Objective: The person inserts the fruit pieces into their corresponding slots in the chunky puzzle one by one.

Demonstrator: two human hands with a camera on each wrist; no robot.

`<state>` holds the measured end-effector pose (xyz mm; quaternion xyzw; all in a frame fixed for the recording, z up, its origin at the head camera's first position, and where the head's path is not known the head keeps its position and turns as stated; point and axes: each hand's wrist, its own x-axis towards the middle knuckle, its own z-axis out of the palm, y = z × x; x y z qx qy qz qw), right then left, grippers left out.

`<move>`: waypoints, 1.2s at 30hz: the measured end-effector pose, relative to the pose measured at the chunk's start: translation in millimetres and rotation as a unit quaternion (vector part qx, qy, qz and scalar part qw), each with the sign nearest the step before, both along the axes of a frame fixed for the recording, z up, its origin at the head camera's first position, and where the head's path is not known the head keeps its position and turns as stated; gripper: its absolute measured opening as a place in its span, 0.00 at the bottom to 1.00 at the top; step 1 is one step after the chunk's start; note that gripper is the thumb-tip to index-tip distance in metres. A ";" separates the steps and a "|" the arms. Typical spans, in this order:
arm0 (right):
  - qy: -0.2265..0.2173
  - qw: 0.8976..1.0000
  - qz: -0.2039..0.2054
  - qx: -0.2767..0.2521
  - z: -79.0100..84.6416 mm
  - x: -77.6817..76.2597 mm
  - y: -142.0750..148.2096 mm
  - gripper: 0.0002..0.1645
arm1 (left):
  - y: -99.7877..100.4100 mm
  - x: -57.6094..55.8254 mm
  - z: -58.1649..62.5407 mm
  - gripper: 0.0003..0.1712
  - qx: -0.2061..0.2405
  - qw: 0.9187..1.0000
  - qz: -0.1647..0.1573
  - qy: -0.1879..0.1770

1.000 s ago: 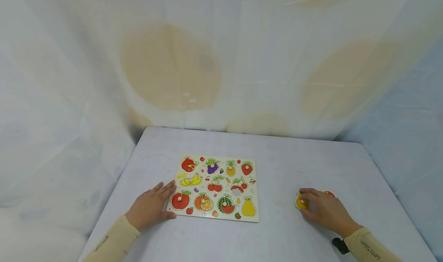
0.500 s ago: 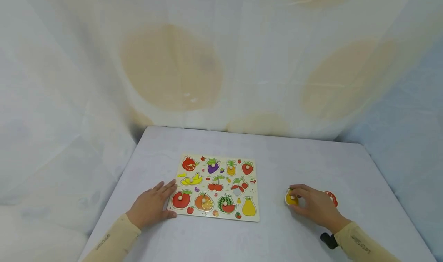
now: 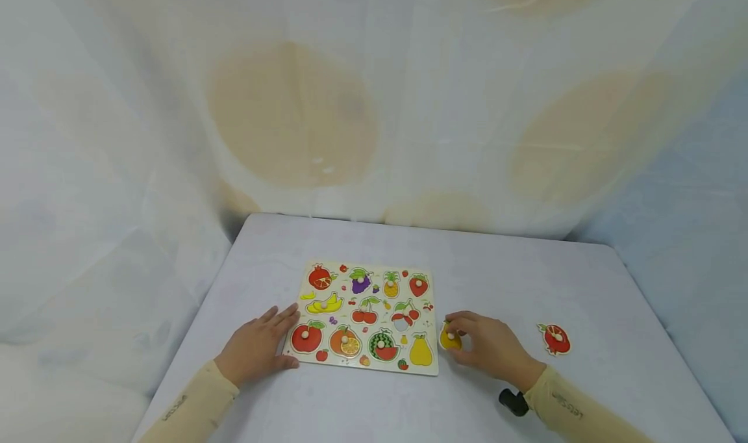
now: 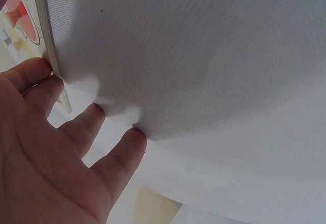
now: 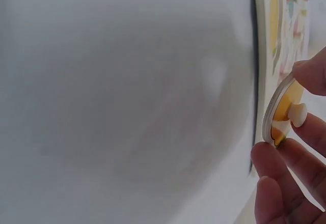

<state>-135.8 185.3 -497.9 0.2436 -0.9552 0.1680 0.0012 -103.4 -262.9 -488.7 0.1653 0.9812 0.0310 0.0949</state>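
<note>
The wooden fruit puzzle board [image 3: 371, 362] lies flat on the table, with knobbed fruit pieces in several of its recesses. My left hand [image 3: 260, 344] rests at the board's left edge with fingers spread; in the left wrist view some fingertips [image 4: 53, 84] touch that edge and others the cloth. Just off the right edge, my right hand [image 3: 493, 347] pinches a yellow pear puzzle piece [image 3: 448, 339] by its rim. Its pale knob [image 5: 298, 114] points outward in the right wrist view. The pear picture [image 3: 421, 350] at the board's lower right shows no knob.
A red pomegranate piece [image 3: 555, 340] lies on the white-covered table [image 3: 374, 407], right of my right hand. A black object [image 3: 513, 402] sits at my right wrist. Pale curtains [image 3: 444, 125] close off the back and sides.
My right hand has moved left across the table with the pear piece, close to the board. The pomegranate piece is now fully uncovered. The left hand stays at the board's edge.
</note>
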 end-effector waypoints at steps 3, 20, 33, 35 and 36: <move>-0.001 1.000 0.018 -0.004 0.9 1.0 -11.8 0.19 | 0.3 -0.2 0.9 0.54 -0.001 1.000 -0.001 0.000; 0.006 0.997 0.056 0.043 0.8 5.0 -45.0 0.20 | 0.2 -0.9 -0.3 0.55 -0.005 1.000 0.003 -0.005; 0.023 0.996 0.061 0.057 -0.8 12.7 -52.7 0.20 | 1.5 0.0 3.1 0.54 0.000 1.000 0.006 -0.005; 0.022 0.996 0.063 0.058 -1.8 12.6 -53.1 0.20 | 1.8 0.3 3.8 0.54 0.000 1.000 0.006 -0.005; 0.021 0.996 0.063 0.058 -2.1 12.6 -53.3 0.20 | 1.9 0.4 4.1 0.54 0.001 1.000 0.006 -0.005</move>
